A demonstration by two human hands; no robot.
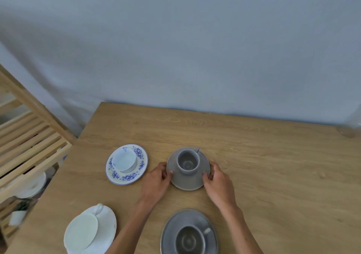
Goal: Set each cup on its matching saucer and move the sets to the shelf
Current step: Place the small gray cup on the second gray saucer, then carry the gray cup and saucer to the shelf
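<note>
Both hands gripped the grey saucer (187, 181) at mid-table (254, 156), the left hand (156, 181) pinching its left rim and the right hand (218, 181) its right rim, with the grey cup (188, 162) standing on it. The blue set (126, 165) sat just left, the white set (90, 228) and dark set (189, 232) nearer, the shelf (29, 152) far left.

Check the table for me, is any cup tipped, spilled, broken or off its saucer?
Nothing stands out. All four cups sit upright on matching saucers: blue floral, grey, white and dark grey. No spills or chips show. Both hands, left and right, hold the grey saucer.
</note>
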